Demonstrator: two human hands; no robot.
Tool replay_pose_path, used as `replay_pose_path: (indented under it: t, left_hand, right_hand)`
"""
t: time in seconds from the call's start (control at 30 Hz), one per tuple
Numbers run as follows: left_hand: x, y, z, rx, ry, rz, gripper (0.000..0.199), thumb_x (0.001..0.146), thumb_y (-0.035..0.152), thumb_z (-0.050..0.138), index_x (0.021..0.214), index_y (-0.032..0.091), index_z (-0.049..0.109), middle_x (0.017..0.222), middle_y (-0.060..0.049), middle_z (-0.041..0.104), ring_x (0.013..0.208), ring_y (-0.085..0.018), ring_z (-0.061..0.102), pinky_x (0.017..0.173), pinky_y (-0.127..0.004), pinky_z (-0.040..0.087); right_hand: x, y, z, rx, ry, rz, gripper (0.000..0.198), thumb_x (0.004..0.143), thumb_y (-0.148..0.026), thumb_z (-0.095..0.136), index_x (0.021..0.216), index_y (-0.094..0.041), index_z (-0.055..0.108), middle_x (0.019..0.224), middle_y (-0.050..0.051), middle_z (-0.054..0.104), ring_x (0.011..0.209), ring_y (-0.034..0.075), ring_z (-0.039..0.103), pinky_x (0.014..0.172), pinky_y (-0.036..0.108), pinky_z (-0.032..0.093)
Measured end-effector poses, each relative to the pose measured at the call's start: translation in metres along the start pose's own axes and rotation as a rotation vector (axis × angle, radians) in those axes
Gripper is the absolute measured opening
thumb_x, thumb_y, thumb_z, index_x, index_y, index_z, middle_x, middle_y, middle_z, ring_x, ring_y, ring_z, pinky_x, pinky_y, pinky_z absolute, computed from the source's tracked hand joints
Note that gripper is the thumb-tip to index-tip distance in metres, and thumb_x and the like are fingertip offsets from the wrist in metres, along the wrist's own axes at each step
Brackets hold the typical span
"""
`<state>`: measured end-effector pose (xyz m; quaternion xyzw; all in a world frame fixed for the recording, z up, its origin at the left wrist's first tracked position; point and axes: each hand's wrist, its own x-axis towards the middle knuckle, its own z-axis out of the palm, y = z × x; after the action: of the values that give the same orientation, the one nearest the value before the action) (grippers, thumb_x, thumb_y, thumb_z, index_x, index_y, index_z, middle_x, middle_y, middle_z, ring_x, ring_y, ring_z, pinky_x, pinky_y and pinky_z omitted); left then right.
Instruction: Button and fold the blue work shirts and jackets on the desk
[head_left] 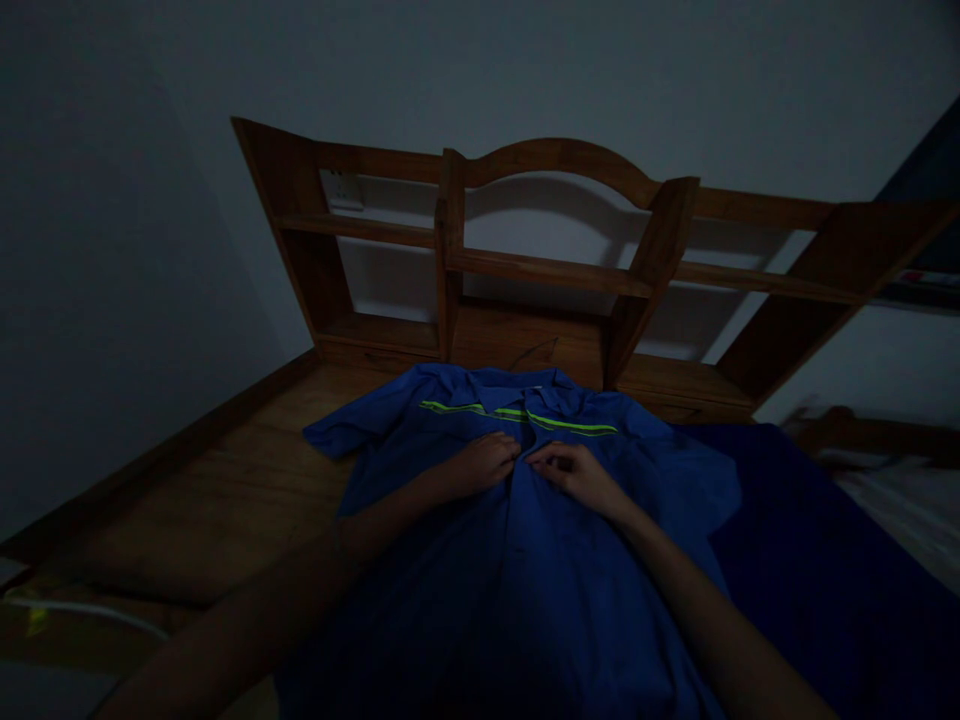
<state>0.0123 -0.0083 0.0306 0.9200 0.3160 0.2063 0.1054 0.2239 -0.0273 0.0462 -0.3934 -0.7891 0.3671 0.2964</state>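
A blue short-sleeved shirt (450,560) with a collar and bright yellow-green chest stripes lies spread face up, its collar toward the shelf. My left hand (489,462) is closed on the shirt's front edge, just left of the centre opening and below the stripes. Across the opening, my right hand (576,474) pinches the other front edge, thumb and fingers together. Only a small gap separates the two hands. Dim light hides any button between the fingers.
Under the shirt is a wooden desk top (247,490). Behind it rises a wooden shelf unit (547,265) against the wall. Dark blue cloth (817,560) lies at the right. A white cable (90,607) runs at lower left. A wall socket (343,188) shows behind the shelf.
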Motion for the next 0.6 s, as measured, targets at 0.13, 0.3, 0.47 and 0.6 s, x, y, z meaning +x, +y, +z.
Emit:
replay_pose_path:
  t: [0.13, 0.3, 0.47, 0.6]
  left_hand:
    - [0.0, 0.005, -0.003, -0.102, 0.013, -0.044, 0.014, 0.085, 0.016, 0.042, 0.079, 0.015, 0.054, 0.079, -0.004, 0.055, 0.079, -0.016, 0.051, 0.074, -0.024, 0.037]
    - [0.001, 0.009, -0.005, -0.315, -0.017, -0.141, 0.015, 0.085, 0.019, 0.043, 0.079, 0.015, 0.056, 0.072, -0.001, 0.057, 0.066, -0.012, 0.051, 0.062, -0.02, 0.036]
    - [0.0, 0.011, -0.006, -0.41, -0.006, -0.146, 0.016, 0.084, 0.02, 0.043, 0.081, 0.014, 0.058, 0.07, 0.0, 0.058, 0.063, -0.011, 0.052, 0.058, -0.019, 0.035]
    - [0.001, 0.013, -0.006, -0.453, 0.001, -0.156, 0.015, 0.083, 0.019, 0.045, 0.082, 0.013, 0.059, 0.072, -0.001, 0.06, 0.066, -0.011, 0.055, 0.059, -0.018, 0.037]
  right_hand:
    - [0.006, 0.008, -0.001, 0.207, -0.012, 0.113, 0.027, 0.078, -0.038, 0.06, 0.09, -0.015, 0.067, 0.071, 0.001, 0.061, 0.05, 0.007, 0.047, 0.046, 0.02, 0.035]
    - [0.01, 0.013, 0.003, 0.303, 0.027, 0.136, 0.03, 0.073, -0.041, 0.064, 0.084, -0.013, 0.064, 0.061, -0.001, 0.058, 0.048, 0.008, 0.051, 0.047, 0.02, 0.039]
    - [0.011, 0.015, 0.004, 0.362, 0.008, 0.192, 0.035, 0.066, -0.042, 0.07, 0.083, -0.013, 0.062, 0.059, -0.001, 0.059, 0.05, 0.01, 0.054, 0.051, 0.022, 0.043]
    - [0.011, 0.013, 0.002, 0.381, -0.032, 0.2, 0.034, 0.066, -0.041, 0.07, 0.081, -0.012, 0.061, 0.059, 0.0, 0.06, 0.052, 0.01, 0.056, 0.054, 0.023, 0.045]
